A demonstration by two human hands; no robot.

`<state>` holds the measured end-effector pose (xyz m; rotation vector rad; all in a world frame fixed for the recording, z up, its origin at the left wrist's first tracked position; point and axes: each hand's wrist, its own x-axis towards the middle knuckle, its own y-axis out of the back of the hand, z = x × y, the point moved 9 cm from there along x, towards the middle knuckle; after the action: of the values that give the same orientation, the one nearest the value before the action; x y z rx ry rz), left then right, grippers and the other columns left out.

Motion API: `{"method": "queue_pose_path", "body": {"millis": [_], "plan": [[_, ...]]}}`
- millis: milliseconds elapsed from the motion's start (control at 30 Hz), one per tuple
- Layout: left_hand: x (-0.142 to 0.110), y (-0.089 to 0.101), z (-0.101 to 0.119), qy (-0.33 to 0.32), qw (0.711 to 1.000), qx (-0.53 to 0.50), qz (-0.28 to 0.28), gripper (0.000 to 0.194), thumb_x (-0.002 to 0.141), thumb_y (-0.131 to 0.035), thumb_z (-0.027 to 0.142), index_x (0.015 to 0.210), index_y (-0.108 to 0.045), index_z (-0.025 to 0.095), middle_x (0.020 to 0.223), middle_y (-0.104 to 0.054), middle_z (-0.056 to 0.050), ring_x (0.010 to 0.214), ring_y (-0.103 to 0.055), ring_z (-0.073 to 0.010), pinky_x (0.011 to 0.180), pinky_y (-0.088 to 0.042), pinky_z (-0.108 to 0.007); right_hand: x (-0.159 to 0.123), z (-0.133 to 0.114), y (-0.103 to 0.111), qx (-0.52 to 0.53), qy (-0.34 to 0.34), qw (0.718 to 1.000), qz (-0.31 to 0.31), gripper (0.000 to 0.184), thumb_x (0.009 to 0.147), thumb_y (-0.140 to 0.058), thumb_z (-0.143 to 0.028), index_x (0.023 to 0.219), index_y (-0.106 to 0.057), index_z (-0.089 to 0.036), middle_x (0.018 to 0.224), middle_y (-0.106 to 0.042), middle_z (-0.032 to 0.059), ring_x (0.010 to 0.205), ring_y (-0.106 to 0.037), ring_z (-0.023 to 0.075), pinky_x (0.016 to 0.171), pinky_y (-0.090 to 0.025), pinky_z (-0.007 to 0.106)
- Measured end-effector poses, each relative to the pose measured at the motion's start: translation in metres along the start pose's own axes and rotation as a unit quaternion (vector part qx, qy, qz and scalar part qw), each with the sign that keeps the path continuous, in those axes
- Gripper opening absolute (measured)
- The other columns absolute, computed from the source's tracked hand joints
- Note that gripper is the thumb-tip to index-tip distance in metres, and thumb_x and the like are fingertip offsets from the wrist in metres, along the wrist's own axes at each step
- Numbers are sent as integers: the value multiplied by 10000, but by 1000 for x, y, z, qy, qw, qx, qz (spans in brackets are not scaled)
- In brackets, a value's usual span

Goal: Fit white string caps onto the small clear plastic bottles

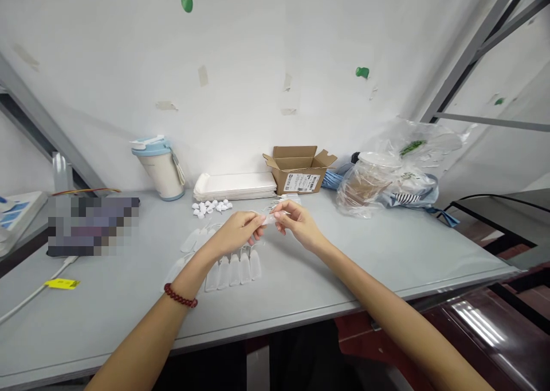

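My left hand and my right hand meet above the table, fingertips pinched together on a small translucent white piece. Fingers cover much of it, so its full shape is hidden. Below my left hand lies a row of flat, elongated translucent white pieces with thin loops at their upper ends. More such pieces rest to the left, partly behind my left wrist. Several small white caps are heaped beyond my left hand. Some small thin items lie behind my right hand, too small to make out.
On the grey table, an open cardboard box stands beside a stack of flat white packages. A tumbler is at the back left. Plastic-wrapped containers stand right. A cable crosses the left side.
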<state>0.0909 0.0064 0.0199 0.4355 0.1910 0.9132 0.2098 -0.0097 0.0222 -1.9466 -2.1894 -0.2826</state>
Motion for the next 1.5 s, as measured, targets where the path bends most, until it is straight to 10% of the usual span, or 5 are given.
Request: {"method": "queue_pose_path", "body": {"millis": [267,667,1033,1500], "plan": [[-4,4,8,15,996,-90,22,411,827,-508,529,673,-544,150,639,-527,6,550,-526,-110,554,-491,-267,-6,-12,3,-107,51,992,38,240,801,-584,-336,966,-606,-162,563,-559,-35,524,-522,105,579,-431,268],[-6,17,24,-85,983,120,107,200,766,-563,374,728,-589,180,726,-660,-31,709,-612,-182,661,-476,-288,-1,6,4,-65,-6,997,29,370,742,-604,-524,802,-575,-160,594,-491,-50,364,-374,45,368,-285,216],[-3,3,0,40,999,-13,27,483,778,-520,595,547,-464,175,499,-446,35,386,-389,-76,394,-329,-222,-4,0,-2,-90,19,995,30,413,784,-563,-557,882,-592,-157,598,-533,-32,405,-419,58,435,-351,224],[-2,12,15,-61,983,144,96,389,774,-539,527,616,-568,173,489,-500,29,489,-455,-129,502,-343,-252,-2,12,2,-50,-20,997,49,395,757,-592,-528,612,-421,-203,445,-366,-82,332,-350,63,324,-349,223]]}}
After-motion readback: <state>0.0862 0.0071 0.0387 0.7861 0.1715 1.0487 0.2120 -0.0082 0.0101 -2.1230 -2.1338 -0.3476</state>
